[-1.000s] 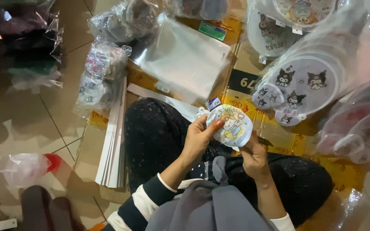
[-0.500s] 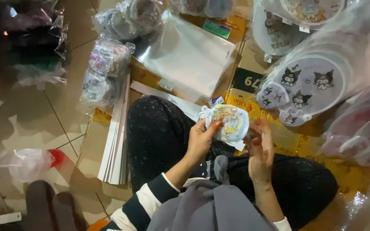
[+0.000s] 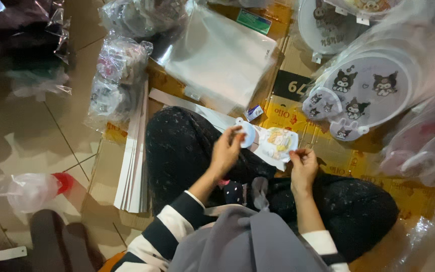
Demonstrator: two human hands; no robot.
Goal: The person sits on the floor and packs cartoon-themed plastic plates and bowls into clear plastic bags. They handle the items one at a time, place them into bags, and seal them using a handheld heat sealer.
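I see my left hand (image 3: 226, 152) pinching the pale blue round handle end (image 3: 246, 133) of a small cartoon-printed fan (image 3: 276, 143), its grip closed on that end between thumb and fingertips. My right hand (image 3: 303, 168) holds the lower right edge of the fan's clear plastic sleeve (image 3: 272, 160), its grip closed on the film with the fingers curled in. The fan sits between the two hands, just above my knees in dark speckled trousers (image 3: 182, 146), its printed face turned up toward the camera.

I am sitting on flattened yellow cardboard (image 3: 283, 113) laid over a tiled floor (image 3: 36, 136). To the left of my leg a stack of white card sheets (image 3: 136, 156) lies edge-on. Ahead of it, a pile of clear empty bags (image 3: 217, 58) rests flat, and beside that stand bundles of wrapped goods (image 3: 117, 80). At upper right, well apart from my hands, a big bag holds round white fans with black cartoon figures (image 3: 366, 90). A crumpled plastic bag with something red (image 3: 36, 189) lies on the floor at far left.
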